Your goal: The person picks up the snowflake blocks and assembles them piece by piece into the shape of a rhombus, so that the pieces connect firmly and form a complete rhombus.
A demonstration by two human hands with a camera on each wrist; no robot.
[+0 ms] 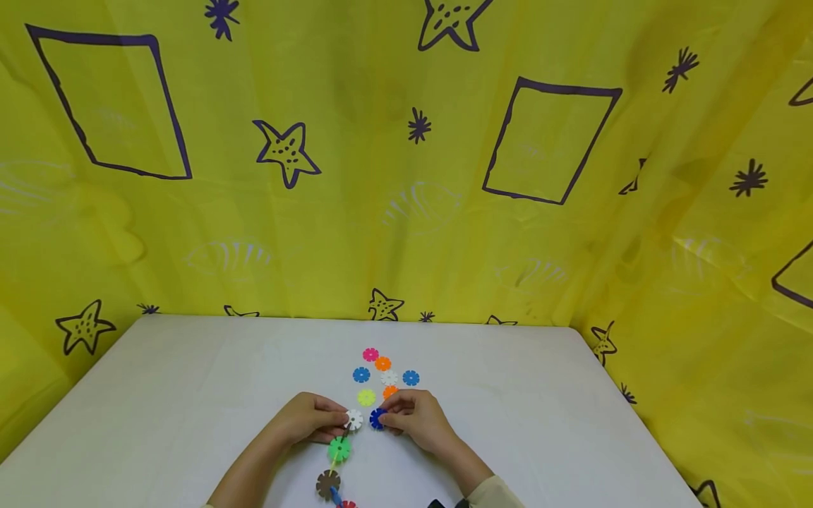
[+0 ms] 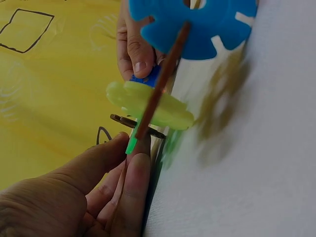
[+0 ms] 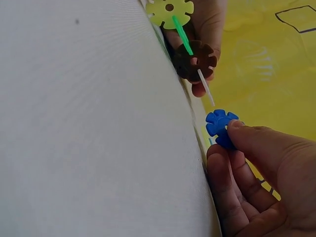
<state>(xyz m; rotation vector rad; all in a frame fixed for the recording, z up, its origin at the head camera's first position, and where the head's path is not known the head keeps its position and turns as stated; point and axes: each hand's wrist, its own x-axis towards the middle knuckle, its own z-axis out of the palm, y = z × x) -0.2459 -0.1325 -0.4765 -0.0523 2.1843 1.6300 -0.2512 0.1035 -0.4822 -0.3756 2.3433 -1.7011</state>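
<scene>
In the head view, your left hand pinches the white disc that ends a linked chain, while at least 7 loose discs lie unjoined beyond it. In the left wrist view, your right hand grasps the dark blue disc. In the right wrist view, that piece waits just beside the white disc, apart, not yet linked.

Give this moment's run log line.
left grip: white notched plastic disc, ending coloured disc chain; right grip: dark-blue notched plastic disc; held discs: apart; white table: loose discs
</scene>
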